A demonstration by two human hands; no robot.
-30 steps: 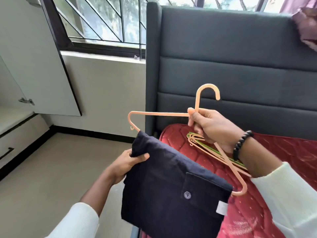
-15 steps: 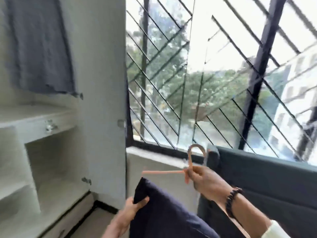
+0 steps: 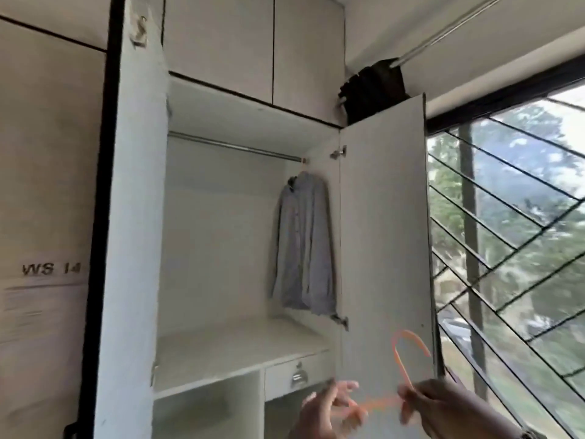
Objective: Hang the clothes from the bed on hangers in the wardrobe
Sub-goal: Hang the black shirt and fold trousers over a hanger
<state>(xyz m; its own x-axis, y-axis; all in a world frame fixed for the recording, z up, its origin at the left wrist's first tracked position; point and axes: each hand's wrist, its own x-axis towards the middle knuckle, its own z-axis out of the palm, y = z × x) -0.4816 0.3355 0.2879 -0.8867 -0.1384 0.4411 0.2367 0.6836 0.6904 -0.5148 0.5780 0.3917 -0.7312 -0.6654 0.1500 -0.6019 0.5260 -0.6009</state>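
Wardrobe open by barred window, grey shirt on rail; right hand grips orange hanger w/ hook up, left hand blurred, fingers loose.

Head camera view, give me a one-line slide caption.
Right hand grips an orange hanger before the open wardrobe, where a grey shirt hangs on the rail.
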